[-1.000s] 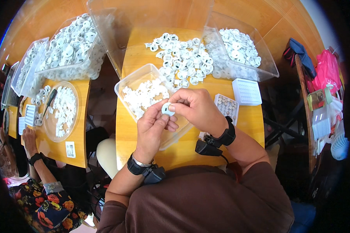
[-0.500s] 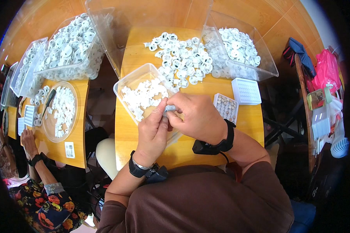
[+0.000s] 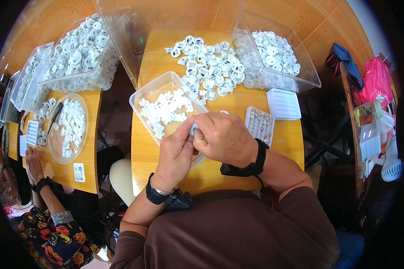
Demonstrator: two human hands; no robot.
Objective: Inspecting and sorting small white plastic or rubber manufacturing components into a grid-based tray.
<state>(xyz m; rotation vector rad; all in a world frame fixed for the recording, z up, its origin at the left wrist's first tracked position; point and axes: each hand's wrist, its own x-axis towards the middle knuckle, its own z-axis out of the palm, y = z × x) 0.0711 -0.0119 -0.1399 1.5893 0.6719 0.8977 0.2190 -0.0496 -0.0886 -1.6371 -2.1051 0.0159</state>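
Over the near right corner of a clear plastic tub (image 3: 137, 110), both my hands meet around a small pale grey plastic part (image 3: 193, 130). My left hand (image 3: 177, 144) pinches it between thumb and fingers. Bent over from the other side, my right hand (image 3: 226, 138) also grips it and hides most of it. Small white plastic pieces (image 3: 164, 110) lie loose in the tub. Beyond it, several round white plastic parts (image 3: 204, 67) with dark openings are heaped on the yellow table (image 3: 159, 49). A white tray of small round pieces (image 3: 259, 126) sits just right of my right hand.
A white ribbed tray (image 3: 283, 104) and a large clear bin (image 3: 307, 80) of white parts stand at right. On the left table, a co-worker's hand (image 3: 33, 163) rests near a round dish (image 3: 86, 134) of white pieces. A pink bag (image 3: 377, 80) lies far right.
My right hand has rolled over and closed in on the part, so less of it shows. A white round piece beyond that hand has come into sight.
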